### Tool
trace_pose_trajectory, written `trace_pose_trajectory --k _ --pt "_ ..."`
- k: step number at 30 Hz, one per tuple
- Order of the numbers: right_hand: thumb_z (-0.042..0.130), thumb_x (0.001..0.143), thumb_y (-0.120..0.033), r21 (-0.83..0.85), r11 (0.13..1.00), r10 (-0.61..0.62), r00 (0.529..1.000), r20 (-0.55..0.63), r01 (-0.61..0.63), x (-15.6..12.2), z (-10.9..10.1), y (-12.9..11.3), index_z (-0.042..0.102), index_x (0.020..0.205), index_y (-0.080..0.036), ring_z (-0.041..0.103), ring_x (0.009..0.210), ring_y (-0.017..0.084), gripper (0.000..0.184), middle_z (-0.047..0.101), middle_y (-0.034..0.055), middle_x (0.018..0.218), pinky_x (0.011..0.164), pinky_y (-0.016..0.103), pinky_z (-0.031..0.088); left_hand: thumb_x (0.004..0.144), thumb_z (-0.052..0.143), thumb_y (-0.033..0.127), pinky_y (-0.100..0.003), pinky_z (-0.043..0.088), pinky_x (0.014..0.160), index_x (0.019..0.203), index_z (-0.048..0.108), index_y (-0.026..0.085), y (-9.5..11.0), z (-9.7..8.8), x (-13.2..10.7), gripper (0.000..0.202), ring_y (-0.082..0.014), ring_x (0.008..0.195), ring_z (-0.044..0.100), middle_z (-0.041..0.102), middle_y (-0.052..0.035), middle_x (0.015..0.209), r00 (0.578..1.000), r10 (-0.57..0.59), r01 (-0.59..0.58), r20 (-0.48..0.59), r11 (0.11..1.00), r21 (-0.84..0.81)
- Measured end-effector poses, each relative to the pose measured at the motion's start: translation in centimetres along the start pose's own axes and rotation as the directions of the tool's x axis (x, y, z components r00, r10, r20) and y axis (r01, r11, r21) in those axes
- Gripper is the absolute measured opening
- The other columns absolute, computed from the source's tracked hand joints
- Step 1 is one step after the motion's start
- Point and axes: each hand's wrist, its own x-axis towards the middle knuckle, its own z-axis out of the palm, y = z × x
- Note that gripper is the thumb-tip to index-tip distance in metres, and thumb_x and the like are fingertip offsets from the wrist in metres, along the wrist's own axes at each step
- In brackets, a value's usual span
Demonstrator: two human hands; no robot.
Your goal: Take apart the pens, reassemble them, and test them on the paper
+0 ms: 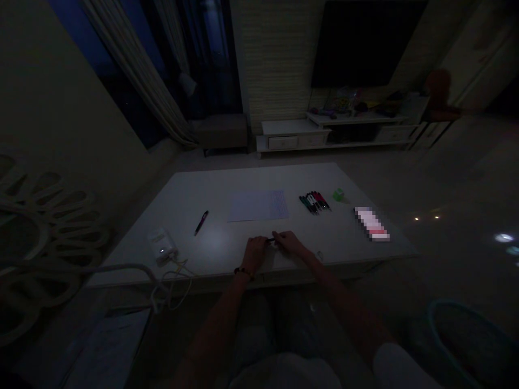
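Observation:
Near the front edge of the white table [219,186], my left hand [255,253] and my right hand [288,243] meet with their fingers closed on a short dark pen [271,240]. It lies level between them, and the fingers cover its ends. Beyond my hands is a sheet of lined paper [259,205]. To its right, several pens [315,202] with black, green and red parts lie side by side. Another dark pen [201,222] rests by itself left of the paper.
A green-and-white cube [338,194] and a blurred-out phone-like device [372,223] are at the table's right. A small clear round object [320,255] lies by my right forearm. A white box [162,246] with cables [178,275] sits at the left. The room is dim.

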Motion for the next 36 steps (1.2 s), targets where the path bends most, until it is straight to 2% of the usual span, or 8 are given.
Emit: trace_pose_trajectory --k 3,8,14,18,22,26,30,36 --pt "0.046 0.081 -0.049 -0.007 0.999 -0.048 0.999 -0.023 0.048 0.26 0.23 -0.05 0.059 0.055 -0.015 0.053 0.050 0.012 0.045 0.057 0.0020 0.050 0.052 0.022 0.037 0.091 0.042 0.026 -0.033 0.034 0.077 0.094 0.054 0.019 0.01 -0.07 -0.01 0.014 -0.0181 0.084 0.055 0.061 -0.0048 0.087 1.000 -0.006 0.006 -0.005 1.000 0.006" --pt "0.059 0.071 -0.035 0.055 0.986 -0.154 0.983 -0.105 0.160 -0.04 0.56 -0.16 0.064 0.076 -0.016 0.060 0.069 0.016 0.020 0.066 0.0031 0.073 0.063 0.024 0.044 0.091 0.041 0.020 -0.033 0.035 0.076 0.095 0.054 0.019 -0.03 -0.07 -0.06 0.014 -0.0176 0.084 0.055 0.061 -0.0052 0.088 0.999 -0.015 0.014 0.032 1.000 0.013" --pt "0.051 0.080 -0.042 0.003 0.999 -0.051 0.999 -0.015 0.051 -0.38 0.32 -0.80 0.065 0.067 -0.014 0.059 0.059 0.015 0.034 0.065 0.0061 0.062 0.057 0.024 0.043 0.091 0.039 0.021 -0.033 0.035 0.077 0.095 0.054 0.018 0.05 -0.25 -0.09 0.016 -0.0179 0.085 0.055 0.061 -0.0055 0.089 1.000 -0.009 0.009 0.023 1.000 0.008" --pt "0.058 0.075 -0.041 0.020 0.992 -0.122 0.992 -0.026 0.122 -0.16 0.07 -0.80 0.068 0.078 -0.014 0.062 0.069 0.016 0.028 0.070 0.0068 0.078 0.061 0.023 0.044 0.091 0.040 0.022 -0.033 0.034 0.078 0.094 0.055 0.018 0.04 -0.19 -0.06 0.016 -0.0175 0.085 0.055 0.061 -0.0053 0.089 1.000 -0.007 0.007 0.009 1.000 0.003" --pt "0.049 0.080 -0.048 0.008 1.000 0.002 1.000 0.014 -0.002 -0.20 -0.19 -0.68 0.067 0.070 -0.012 0.059 0.055 0.014 0.042 0.067 0.0061 0.062 0.052 0.022 0.042 0.092 0.040 0.022 -0.033 0.034 0.077 0.092 0.055 0.018 -0.01 0.01 -0.01 0.016 -0.0174 0.084 0.055 0.061 -0.0045 0.086 1.000 -0.008 0.008 0.009 1.000 0.008" --pt "0.058 0.074 -0.046 0.032 0.996 -0.079 0.997 -0.027 0.079 -0.16 -0.35 -0.69 0.068 0.076 -0.013 0.062 0.063 0.015 0.034 0.069 0.0062 0.074 0.057 0.022 0.044 0.092 0.040 0.024 -0.034 0.034 0.077 0.092 0.054 0.018 -0.08 0.17 -0.02 0.016 -0.0179 0.084 0.054 0.060 -0.0045 0.086 1.000 -0.009 0.009 -0.004 1.000 0.015" --pt "0.052 0.077 -0.049 -0.005 1.000 -0.031 0.999 -0.022 0.031 0.04 -0.28 -0.51 0.067 0.065 -0.013 0.060 0.058 0.015 0.040 0.066 0.0060 0.063 0.055 0.023 0.043 0.091 0.041 0.022 -0.033 0.034 0.077 0.092 0.054 0.018 -0.22 0.31 -0.06 0.014 -0.0178 0.083 0.054 0.060 -0.0047 0.085 1.000 0.004 -0.004 -0.007 1.000 0.010" --pt "0.056 0.075 -0.046 0.025 0.999 -0.035 0.999 -0.019 0.035 0.21 0.02 -0.25 0.067 0.072 -0.013 0.059 0.058 0.014 0.035 0.067 0.0057 0.066 0.056 0.023 0.043 0.091 0.041 0.023 -0.033 0.034 0.077 0.094 0.054 0.018 -0.32 0.40 -0.07 0.014 -0.0180 0.084 0.054 0.060 -0.0047 0.086 1.000 0.004 -0.004 -0.006 1.000 0.012"
